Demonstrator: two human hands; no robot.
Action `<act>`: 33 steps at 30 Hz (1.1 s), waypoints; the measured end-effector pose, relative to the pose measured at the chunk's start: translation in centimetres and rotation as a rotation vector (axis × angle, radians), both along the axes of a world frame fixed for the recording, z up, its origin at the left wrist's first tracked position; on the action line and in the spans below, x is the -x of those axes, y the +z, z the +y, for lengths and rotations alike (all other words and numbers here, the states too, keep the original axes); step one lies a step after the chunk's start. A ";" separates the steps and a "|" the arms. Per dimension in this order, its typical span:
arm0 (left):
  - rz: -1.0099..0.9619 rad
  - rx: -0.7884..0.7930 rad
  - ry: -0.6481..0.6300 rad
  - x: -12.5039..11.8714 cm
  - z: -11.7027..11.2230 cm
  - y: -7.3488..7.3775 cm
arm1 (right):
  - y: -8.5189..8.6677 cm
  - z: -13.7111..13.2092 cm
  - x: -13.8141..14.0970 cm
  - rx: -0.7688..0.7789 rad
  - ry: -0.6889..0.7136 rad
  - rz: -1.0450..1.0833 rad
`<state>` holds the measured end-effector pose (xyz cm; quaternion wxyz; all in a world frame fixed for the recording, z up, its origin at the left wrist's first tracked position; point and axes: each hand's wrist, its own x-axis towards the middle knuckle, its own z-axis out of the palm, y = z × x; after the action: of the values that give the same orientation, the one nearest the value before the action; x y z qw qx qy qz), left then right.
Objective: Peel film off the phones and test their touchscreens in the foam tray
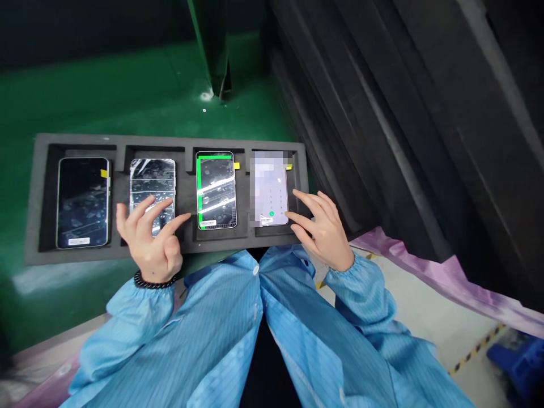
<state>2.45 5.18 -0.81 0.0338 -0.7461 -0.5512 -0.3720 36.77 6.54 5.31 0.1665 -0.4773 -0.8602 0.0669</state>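
A long dark foam tray point(153, 139) holds smartphones side by side in its compartments. Over the glossy, film-covered phone point(152, 171) hovers my left hand point(151, 241), fingers spread, its index finger pointing toward the neighbouring phone point(216, 195) with green lines on its screen. My right hand point(321, 226) is open at the right edge of the lit phone point(272, 192), which displays a dial keypad partly hidden by pixelation. Its fingertips are at or very near that edge; contact cannot be made out. At the far left lies a dark-screened phone point(83, 198) with a yellow tab.
The tray rests on a green surface point(106, 113). A dark green post point(212, 51) stands behind it. Stacked black trays or panels point(382, 113) rise close on the right. A blue object point(518, 362) is at the lower right, near striped floor tape point(476, 348).
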 end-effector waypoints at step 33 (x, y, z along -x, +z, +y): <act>0.001 0.010 -0.008 -0.1 -0.2 0.3 | -0.8 9.7 5.2 0.061 -0.058 -0.087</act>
<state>2.52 4.99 -0.47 0.0288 -0.7487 -0.5499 -0.3690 31.59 16.20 4.51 0.1161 -0.5094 -0.8500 0.0674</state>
